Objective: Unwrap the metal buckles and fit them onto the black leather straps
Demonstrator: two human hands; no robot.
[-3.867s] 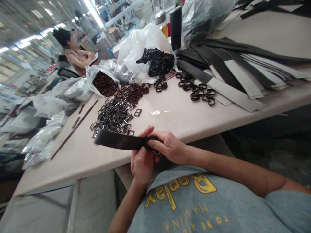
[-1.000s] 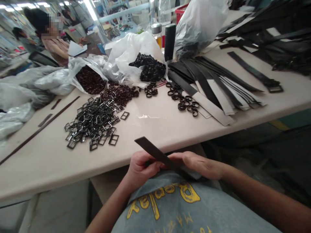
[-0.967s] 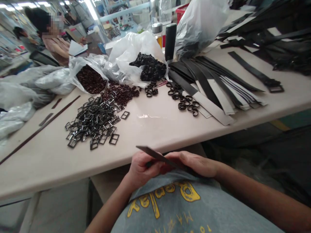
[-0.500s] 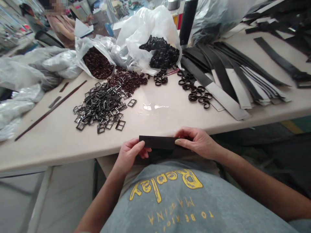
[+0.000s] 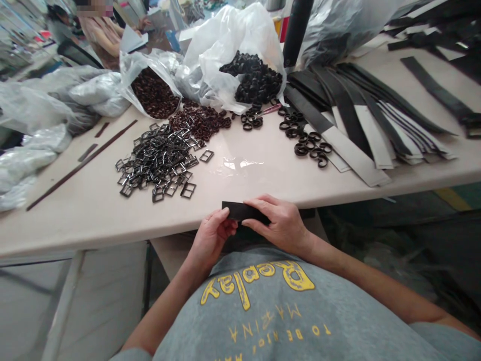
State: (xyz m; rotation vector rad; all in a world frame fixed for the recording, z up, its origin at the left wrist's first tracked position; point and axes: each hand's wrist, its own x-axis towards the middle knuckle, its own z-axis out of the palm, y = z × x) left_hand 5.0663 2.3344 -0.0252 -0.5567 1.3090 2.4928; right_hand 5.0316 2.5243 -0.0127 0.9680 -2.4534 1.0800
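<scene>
A black strap (image 5: 236,211) is stretched between my two hands at the table's front edge. My left hand (image 5: 215,231) pinches its left end, thumb on top and fingers curled beneath. My right hand (image 5: 280,220) grips the strap further right, and part of the strap is hidden under the palm. Beyond my left hand lies a heap of dark metal buckles (image 5: 158,160). Loose black loops (image 5: 308,143) rest on the table beyond my right hand.
Brown loops (image 5: 201,120) spill from a plastic bag (image 5: 130,75). Another bag (image 5: 210,55) holds black loops. Long black straps (image 5: 347,110) fan out at the right, beside a dark cylinder (image 5: 296,32). A thin brown strip (image 5: 82,164) lies left. People are in the background.
My right hand has slid left along the strap, closer to my left hand. My left hand has shifted slightly right. The camera view has moved a little.
</scene>
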